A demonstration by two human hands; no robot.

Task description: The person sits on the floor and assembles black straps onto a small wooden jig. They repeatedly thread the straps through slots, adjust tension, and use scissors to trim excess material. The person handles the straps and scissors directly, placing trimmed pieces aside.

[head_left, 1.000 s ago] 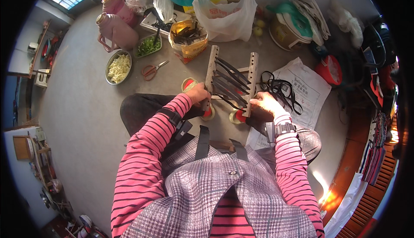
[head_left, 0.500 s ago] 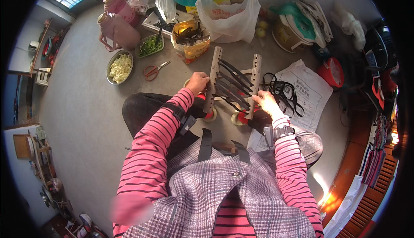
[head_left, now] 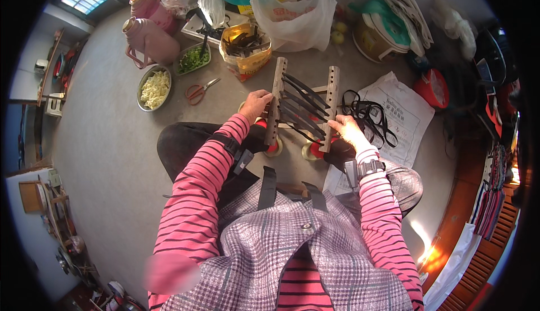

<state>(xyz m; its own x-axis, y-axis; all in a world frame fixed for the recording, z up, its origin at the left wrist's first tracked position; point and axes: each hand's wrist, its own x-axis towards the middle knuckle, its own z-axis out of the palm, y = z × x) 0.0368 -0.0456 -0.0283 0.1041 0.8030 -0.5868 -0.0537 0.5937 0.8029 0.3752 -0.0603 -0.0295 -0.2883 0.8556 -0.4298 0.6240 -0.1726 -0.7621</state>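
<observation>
Between my knees stands a wooden folding stool frame (head_left: 275, 104), its two rails pierced with rows of holes. Dark straps (head_left: 304, 100) cross slantwise from one rail to the other, slack gaps between them. My left hand (head_left: 257, 106) is closed around the left rail from its outer side. On the right rail, my right hand (head_left: 349, 131) grips the lower part, thumb and fingers pinching the wood. A loose tangle of black strap (head_left: 367, 115) lies right of the frame, partly on a white printed sack (head_left: 402, 111). My feet, in red, show partly under the frame.
Red-handled scissors (head_left: 197, 93) lie on the floor, left of a yellow bag (head_left: 247, 63) with dark strips. Bowls of chopped pale vegetable (head_left: 140, 101) and greens (head_left: 194, 59), pink flasks (head_left: 152, 41), a white plastic bag (head_left: 295, 24) and a bucket (head_left: 371, 43) stand beyond.
The whole view has shifted slightly. Both hands keep hold of the stool frame, with no clear movement of the straps.
</observation>
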